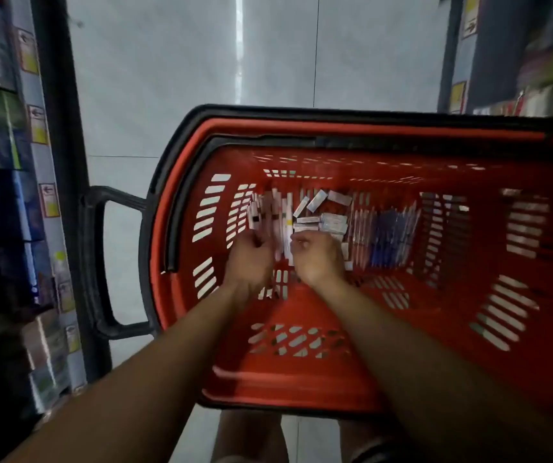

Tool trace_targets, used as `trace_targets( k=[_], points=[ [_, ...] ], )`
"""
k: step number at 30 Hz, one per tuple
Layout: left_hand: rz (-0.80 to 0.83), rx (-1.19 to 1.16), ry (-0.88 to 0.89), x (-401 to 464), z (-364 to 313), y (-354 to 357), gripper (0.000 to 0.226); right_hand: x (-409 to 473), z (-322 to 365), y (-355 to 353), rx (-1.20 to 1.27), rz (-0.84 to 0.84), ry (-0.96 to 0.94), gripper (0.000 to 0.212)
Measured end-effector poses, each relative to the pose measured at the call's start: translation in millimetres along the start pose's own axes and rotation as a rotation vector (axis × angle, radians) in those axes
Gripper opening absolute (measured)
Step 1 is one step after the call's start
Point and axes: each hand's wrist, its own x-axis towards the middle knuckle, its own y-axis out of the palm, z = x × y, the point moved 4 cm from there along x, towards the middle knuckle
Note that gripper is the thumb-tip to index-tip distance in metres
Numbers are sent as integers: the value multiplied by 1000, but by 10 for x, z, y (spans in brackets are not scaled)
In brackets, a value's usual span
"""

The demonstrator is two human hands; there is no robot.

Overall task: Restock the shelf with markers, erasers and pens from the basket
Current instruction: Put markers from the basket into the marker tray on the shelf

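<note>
Hands are both down inside the red basket point(181, 202), which sits on the floor between 2 shelves; the left shelf point(4, 162) runs just beside its black handle point(98, 262). On the basket floor, white markers point(275, 212) lie toward the handle end, small boxed erasers point(328, 218) next to them, and blue pens point(388, 232) beyond those, away from the handle. The left hand point(248, 262) has its fingers curled in among the markers and looks to be gathering several, though blur hides how many it really holds. The right hand point(318, 259) is curled too, at the seam between markers and erasers; I cannot tell whether it pinches anything. The risk from here, as I judge it, is a loose bundle: round markers grabbed in a hurry could slip out on the lift and roll across the tiles, or erasers could get scooped up with them and land in the wrong spot on the shelf.
</note>
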Motion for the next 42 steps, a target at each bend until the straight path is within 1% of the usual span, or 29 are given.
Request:
trace_targets(
  k=[2, 5, 8, 11, 15, 19, 21, 24, 27, 30, 33, 35, 37, 38, 40, 42],
  points=[
    [-21, -74, -33, 91, 55, 94, 21, 113, -34, 83, -54, -47, 70, 22],
    [-77, -124, -53, 151, 131, 213, 19, 173, -63, 167, -179, -139, 165, 18],
    [-140, -173, -73, 182, 139, 255, 16, 210, -27, 213, -299, -190, 161, 19],
    [-133, -184, -76, 210, 139, 306, 16, 309, -11, 290, -355, -171, 170, 18],
    [-112, -195, -81, 250, 151, 326, 17, 377, -31, 317, -329, -155, 194, 18],
    [-114, -142, -95, 248, 159, 307, 20, 283, -62, 277, -281, -206, 133, 25],
    [-120, -133, -99, 239, 152, 304, 21, 235, -79, 244, -268, -217, 106, 23],
    [-111, -117, -103, 243, 162, 324, 22, 260, -82, 242, -255, -180, 108, 22],
    [-96, -123, -100, 261, 186, 333, 23, 338, -52, 307, -305, -143, 135, 21],
    [-99, -156, -104, 255, 189, 334, 21, 370, -38, 339, -313, -142, 141, 23],
    [-127, -138, -106, 252, 178, 310, 22, 314, -48, 326, -253, -148, 119, 31],
    [-131, -120, -91, 240, 160, 300, 22, 245, -55, 307, -113, -121, 75, 31],
    [-77, -147, -39, 207, 111, 330, 25, 178, -56, 293, 18, -66, 9, 16],
    [-35, -177, -20, 190, 88, 351, 28, 143, -52, 280, 46, -38, -38, 15],
    [24, -224, -17, 149, 71, 371, 28, 78, -64, 237, 73, 11, -98, 25],
    [9, -214, -1, 135, 71, 360, 27, 45, -94, 171, 118, 61, -93, 25]
  ],
)
